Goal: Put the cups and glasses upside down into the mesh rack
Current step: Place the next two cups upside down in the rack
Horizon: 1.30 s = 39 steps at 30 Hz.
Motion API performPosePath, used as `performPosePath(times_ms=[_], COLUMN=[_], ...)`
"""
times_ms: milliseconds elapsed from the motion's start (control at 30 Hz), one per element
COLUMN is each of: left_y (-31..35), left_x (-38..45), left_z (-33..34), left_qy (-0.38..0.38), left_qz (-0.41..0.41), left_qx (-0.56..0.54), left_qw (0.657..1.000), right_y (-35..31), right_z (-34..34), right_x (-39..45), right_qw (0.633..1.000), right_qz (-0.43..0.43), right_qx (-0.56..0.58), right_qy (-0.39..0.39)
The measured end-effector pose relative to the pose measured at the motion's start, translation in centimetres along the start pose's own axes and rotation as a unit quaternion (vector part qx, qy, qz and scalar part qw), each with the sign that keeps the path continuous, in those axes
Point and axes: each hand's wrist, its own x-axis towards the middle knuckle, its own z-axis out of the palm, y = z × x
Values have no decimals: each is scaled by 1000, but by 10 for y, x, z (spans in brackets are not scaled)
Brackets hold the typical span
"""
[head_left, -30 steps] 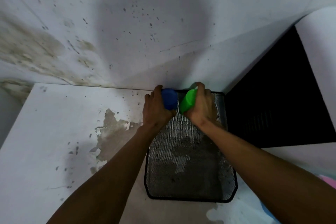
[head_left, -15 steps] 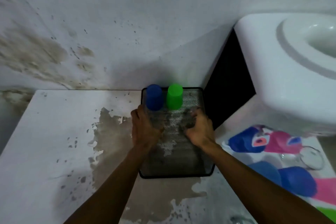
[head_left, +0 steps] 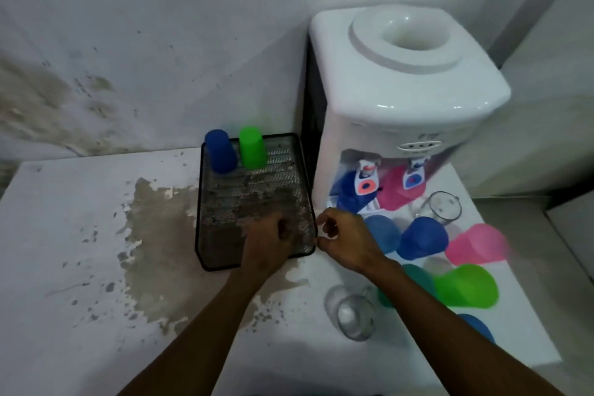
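Both my hands, left [head_left: 268, 239] and right [head_left: 345, 243], have drawn back from the rack [head_left: 205, 202] empty, half curled; a hasty reach could topple cups [head_left: 421, 238].

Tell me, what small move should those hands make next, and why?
Probably the right hand should reach for the nearest blue plastic cup lying just beside it. Only a blue cup and a green cup stand upside down at the back of the black mesh rack, both hands look empty, and the rack has room.

Both hands [head_left: 270, 243] [head_left: 345, 243] empty, fingers curled.
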Motion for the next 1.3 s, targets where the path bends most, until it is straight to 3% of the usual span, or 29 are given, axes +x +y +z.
performPosePath(times_ms=[367, 600, 767, 933, 1067, 1300], left_y=[70, 94, 97, 96, 89, 73], left_x=[-9, 1, 3, 1, -5, -21], left_z=[83, 116, 128, 124, 107, 56], left_qy=[-122, -146, -121, -102, -57, 99], left_qz=[20, 26, 0, -7, -9, -119], left_qx=[-11, 75, 59, -18, -61, -175], left_qw=[992, 986, 991, 995, 996, 972], right_y=[76, 97, 110, 114, 104, 73], right_z=[-68, -80, -71, -67, -75, -73], right_x=[-77, -100, -102, -99, -90, -65], right_qw=[997, 993, 984, 987, 998, 997], right_qz=[36, 53, 54, 36, 11, -38], right_qx=[-57, -99, -144, -138, -51, 66], right_qy=[49, -23, -87, -69, -16, 20])
